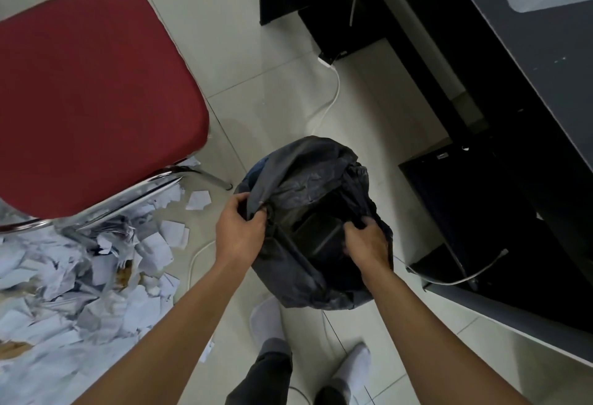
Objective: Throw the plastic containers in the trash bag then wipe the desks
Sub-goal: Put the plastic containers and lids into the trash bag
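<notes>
1. The trash bag [308,228] is seen on the tiled floor [272,99], between the red chair [93,93] and the dark desk [545,115]. Its mouth faces up toward the camera; no clear long axis can be told from the crumpled shape.
2. A dark rectangular container [319,233] is seen inside the bag, lying flat-ish, long axis running lower-left to upper-right.
3. The left hand [237,228] is closed on the bag's left rim, the plastic pinched between thumb and fingers.
4. The right hand [367,242] is clenched on the right rim, fingers curled over the edge. The mouth is held spread between both hands.
5. A heap of torn paper [73,282] is piled under and beside the chair, left of the bag.
6. A white cable [333,96] is run across the floor behind the bag.
7. Feet in white socks [356,363] are seen just below the bag.
</notes>
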